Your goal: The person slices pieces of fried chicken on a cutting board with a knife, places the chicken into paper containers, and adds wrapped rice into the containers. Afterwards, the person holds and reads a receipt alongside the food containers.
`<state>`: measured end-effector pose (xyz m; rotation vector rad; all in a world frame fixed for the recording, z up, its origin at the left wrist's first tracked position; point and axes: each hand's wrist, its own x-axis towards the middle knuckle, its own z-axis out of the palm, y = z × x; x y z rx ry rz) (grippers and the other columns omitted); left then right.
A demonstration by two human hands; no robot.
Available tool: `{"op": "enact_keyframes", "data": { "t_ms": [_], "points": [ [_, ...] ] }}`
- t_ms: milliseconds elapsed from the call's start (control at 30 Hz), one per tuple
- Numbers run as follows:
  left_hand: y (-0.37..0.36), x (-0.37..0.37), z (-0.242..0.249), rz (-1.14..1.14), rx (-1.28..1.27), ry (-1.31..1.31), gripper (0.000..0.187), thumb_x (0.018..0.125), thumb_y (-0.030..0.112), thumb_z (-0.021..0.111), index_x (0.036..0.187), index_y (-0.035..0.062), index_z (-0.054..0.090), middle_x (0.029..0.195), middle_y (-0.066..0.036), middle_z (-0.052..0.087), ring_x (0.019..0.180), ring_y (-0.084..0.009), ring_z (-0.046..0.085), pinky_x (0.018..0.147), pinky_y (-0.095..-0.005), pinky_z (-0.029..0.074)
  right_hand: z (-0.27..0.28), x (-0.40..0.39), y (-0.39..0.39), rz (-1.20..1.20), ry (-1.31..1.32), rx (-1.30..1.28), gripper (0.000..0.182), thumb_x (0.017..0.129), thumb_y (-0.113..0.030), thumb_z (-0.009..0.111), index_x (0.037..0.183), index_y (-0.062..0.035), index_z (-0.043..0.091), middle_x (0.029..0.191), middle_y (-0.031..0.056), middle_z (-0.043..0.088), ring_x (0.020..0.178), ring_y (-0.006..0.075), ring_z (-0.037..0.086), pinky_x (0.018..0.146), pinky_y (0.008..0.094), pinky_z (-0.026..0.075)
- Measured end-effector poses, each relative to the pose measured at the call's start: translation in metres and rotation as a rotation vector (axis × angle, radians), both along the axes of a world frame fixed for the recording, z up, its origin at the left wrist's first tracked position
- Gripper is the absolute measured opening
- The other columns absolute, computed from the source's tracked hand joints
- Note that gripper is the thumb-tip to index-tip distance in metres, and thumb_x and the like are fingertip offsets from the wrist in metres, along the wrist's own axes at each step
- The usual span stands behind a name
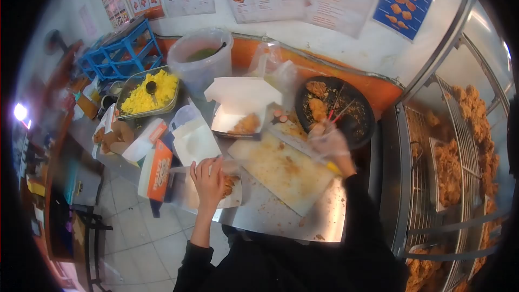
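Observation:
My left hand (208,181) lies over an open white food box (233,199), fingers extended and slightly apart. Fried chicken (230,185) is partly visible beside it in that box. My right hand (331,143), blurred and seemingly in a clear glove, grips thin red chopsticks (339,111) that reach over a black mortar (363,130). Pieces of fried chicken (319,109) and crumbs lie in the mortar. Just under my right hand, a knife with a yellow handle (333,168) rests on the stained cutting board (292,176).
Behind the board stands another open box (238,94) holding chicken. Orange packaging (155,170) and a tray of yellow food (148,94) are to the left. A cloudy bucket (200,57) stands at the back. On the right, a display cabinet (403,146) holds racks of fried chicken.

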<state>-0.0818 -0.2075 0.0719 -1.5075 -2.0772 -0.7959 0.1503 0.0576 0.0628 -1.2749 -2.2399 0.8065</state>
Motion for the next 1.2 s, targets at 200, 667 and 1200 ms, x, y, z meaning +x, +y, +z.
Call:
{"op": "enact_keyframes", "data": {
  "t_ms": [200,667,1200],
  "points": [
    [0.007,0.009,0.001,0.035,0.013,0.003,0.029,0.075,0.011,0.054,0.104,0.0104,0.053,0.097,-0.005,0.049,0.099,-0.0214,0.044,0.096,-0.0445,0.023,-0.010,-0.004,-0.087,-0.059,-0.532,-0.233,0.057,0.081,-0.035,0.036,0.128,-0.0027,0.028,0.104,0.0242,0.054,0.095,0.0313,0.053,0.086,0.0371,0.040],
    [0.042,0.037,0.019,-0.419,0.184,-0.047,0.029,0.070,0.006,0.059,0.098,0.0087,0.057,0.097,-0.008,0.050,0.097,-0.0251,0.047,0.089,-0.0430,0.033,-0.029,0.084,-0.045,0.050,-0.768,0.227,0.040,0.079,-0.031,0.045,0.116,-0.0157,0.046,0.089,0.0147,0.058,0.080,0.0285,0.057,0.069,0.0391,0.046],
    [0.211,0.086,-0.067,-0.740,-0.176,-0.108,0.051,0.086,0.034,0.041,0.121,-0.0023,0.037,0.129,-0.021,0.029,0.124,-0.0331,0.022,0.102,-0.0440,0.015,-0.036,0.119,-0.062,0.360,-0.569,0.245,0.023,0.079,-0.032,0.049,0.083,-0.0095,0.051,0.069,0.0119,0.058,0.065,0.0282,0.058,0.059,0.0384,0.046]
  ]
}}
